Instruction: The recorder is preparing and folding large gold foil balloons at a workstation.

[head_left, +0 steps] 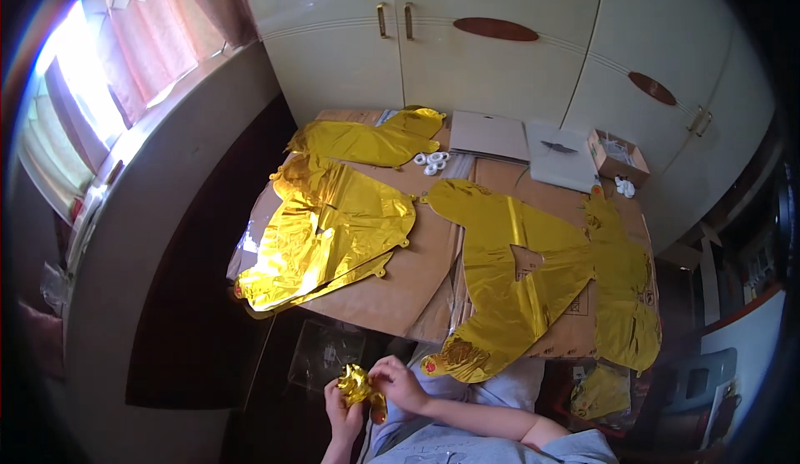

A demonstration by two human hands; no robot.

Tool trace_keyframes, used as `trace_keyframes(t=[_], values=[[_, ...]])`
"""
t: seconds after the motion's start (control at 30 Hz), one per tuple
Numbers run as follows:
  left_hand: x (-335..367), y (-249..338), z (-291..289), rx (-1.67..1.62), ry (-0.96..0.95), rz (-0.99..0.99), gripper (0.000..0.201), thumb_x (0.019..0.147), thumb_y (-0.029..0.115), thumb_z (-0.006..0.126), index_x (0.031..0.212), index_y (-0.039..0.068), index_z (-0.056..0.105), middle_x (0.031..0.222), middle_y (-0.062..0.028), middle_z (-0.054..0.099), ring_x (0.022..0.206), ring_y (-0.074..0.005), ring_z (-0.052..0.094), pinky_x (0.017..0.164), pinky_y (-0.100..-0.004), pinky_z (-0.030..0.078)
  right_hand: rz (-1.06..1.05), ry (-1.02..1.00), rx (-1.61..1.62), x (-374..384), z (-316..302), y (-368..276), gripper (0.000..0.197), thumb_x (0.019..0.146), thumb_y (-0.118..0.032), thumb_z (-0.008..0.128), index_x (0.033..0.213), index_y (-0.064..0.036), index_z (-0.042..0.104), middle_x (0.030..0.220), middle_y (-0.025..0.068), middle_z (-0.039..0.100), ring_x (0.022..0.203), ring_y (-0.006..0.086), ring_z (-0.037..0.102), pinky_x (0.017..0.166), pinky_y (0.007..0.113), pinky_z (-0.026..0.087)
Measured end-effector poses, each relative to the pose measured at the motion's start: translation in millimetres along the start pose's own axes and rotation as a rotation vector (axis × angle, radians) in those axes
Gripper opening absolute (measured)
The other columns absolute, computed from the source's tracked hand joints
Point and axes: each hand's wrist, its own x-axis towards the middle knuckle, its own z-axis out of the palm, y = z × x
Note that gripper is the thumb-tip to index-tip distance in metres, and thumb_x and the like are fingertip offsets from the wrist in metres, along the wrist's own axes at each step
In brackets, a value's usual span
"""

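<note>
A crumpled gold foil balloon [357, 385] is bunched up over my lap, in front of the table's near edge. My left hand [343, 414] is closed round its left side. From the right, my right hand [402, 385] pinches its edge with curled fingers; the fingertips are partly hidden. On the table beyond my hands lie several flat gold foil letter balloons. One A-shaped balloon [487, 230] reaches toward me on the right, and another large balloon [367, 214] lies at the left with bright glare on it.
Cardboard [408, 289] covers the table. A gold balloon [358, 143] lies at the back, another [621, 297] at the right edge. White ribbon rolls [432, 162], a grey flat case [489, 136], a silver laptop [562, 164] and a small box [618, 155] stand near the cupboards.
</note>
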Motion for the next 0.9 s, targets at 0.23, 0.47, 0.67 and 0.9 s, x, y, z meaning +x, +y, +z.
trace_keyframes(t=[0.23,0.47,0.67,0.9], values=[[-4.9,-51.6,-15.0,0.313,-0.242,-0.032,0.026,0.069,0.008,0.068,0.09,0.002,0.054,0.089,-0.0164,0.057,0.089,-0.0387,0.057,0.075,-0.0456,0.048,0.67,-0.369,0.633,-19.7,21.4,33.0,0.023,0.088,-0.009,0.057,0.11,0.0001,0.058,0.099,0.0038,0.061,0.093,0.0103,0.056,0.085,0.024,0.044],[-1.7,-227.1,-54.8,1.091,-0.264,-0.291,0.018,0.076,0.018,0.059,0.092,0.011,0.063,0.1,-0.0096,0.056,0.095,-0.03,0.055,0.073,-0.0406,0.051,0.66,-0.483,0.287,-62.3,-8.4,46.1,0.033,0.089,-0.011,0.057,0.119,-0.0004,0.05,0.114,0.0082,0.055,0.107,0.0147,0.052,0.093,0.028,0.041],[11.9,-313.9,-17.1,1.202,-0.408,-0.453,0.02,0.082,0.022,0.052,0.081,0.009,0.067,0.097,-0.0122,0.062,0.081,-0.0296,0.065,0.068,-0.0411,0.053,0.701,-0.321,0.343,-75.8,-31.5,21.8,0.028,0.089,-0.01,0.057,0.115,-0.0007,0.052,0.102,0.0042,0.055,0.095,0.0094,0.053,0.085,0.024,0.044],[32.7,-403.5,7.0,0.912,-0.249,-0.574,0.032,0.085,0.036,0.05,0.09,0.01,0.067,0.094,-0.0168,0.065,0.091,-0.0299,0.063,0.072,-0.043,0.052,0.662,-0.218,0.224,-80.3,-24.2,31.0,0.031,0.09,-0.012,0.058,0.117,-0.0014,0.051,0.099,0.0042,0.054,0.091,0.0086,0.053,0.081,0.023,0.045]])
